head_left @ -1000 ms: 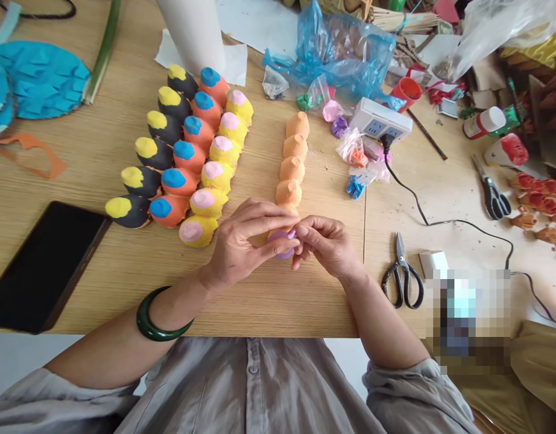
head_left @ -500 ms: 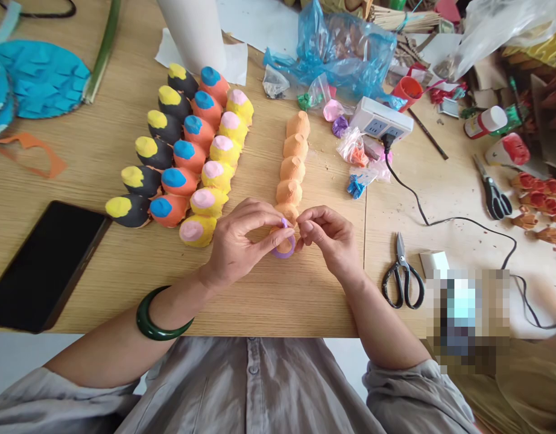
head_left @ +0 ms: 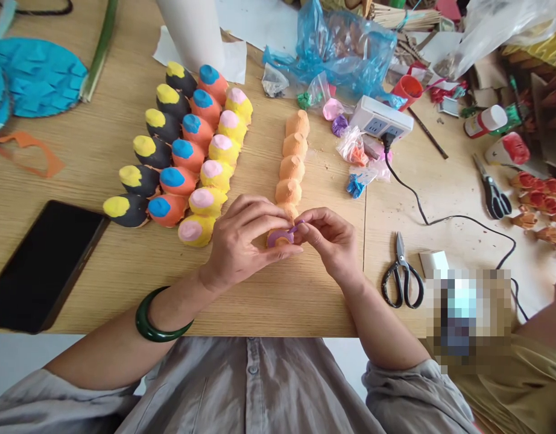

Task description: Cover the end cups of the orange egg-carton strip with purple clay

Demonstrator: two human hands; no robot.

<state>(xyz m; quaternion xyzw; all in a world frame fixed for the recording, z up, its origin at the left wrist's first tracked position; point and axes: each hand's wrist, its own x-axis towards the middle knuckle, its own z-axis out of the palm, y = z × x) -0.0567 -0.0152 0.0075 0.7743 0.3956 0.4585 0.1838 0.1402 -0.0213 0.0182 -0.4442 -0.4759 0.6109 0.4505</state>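
Note:
A strip of orange egg-carton cups (head_left: 290,169) runs away from me along the table. A purple clay band (head_left: 274,237) curves over its nearest cup, with a loose end rising toward the right. My left hand (head_left: 242,238) grips this near cup, fingers across its far side and thumb along its near side. Between the thumb and forefinger of my right hand (head_left: 327,238) is the band's loose end, pinched just right of the cup. My fingers partly hide the near cups. Left of the strip stand rows of painted cups (head_left: 173,154) in black, orange and yellow with coloured clay tops.
A phone (head_left: 43,265) lies at left, scissors (head_left: 401,274) at right. A power strip (head_left: 381,118) with a black cord, clay bags (head_left: 350,144) and a blue plastic bag (head_left: 345,54) are behind. A white cylinder (head_left: 192,33) stands at the back. Another person's sleeve (head_left: 522,374) shows lower right.
My left hand has released the band's purple end, which my right hand now holds stretched to the right. The band now lies across the near cup instead of looping at its front.

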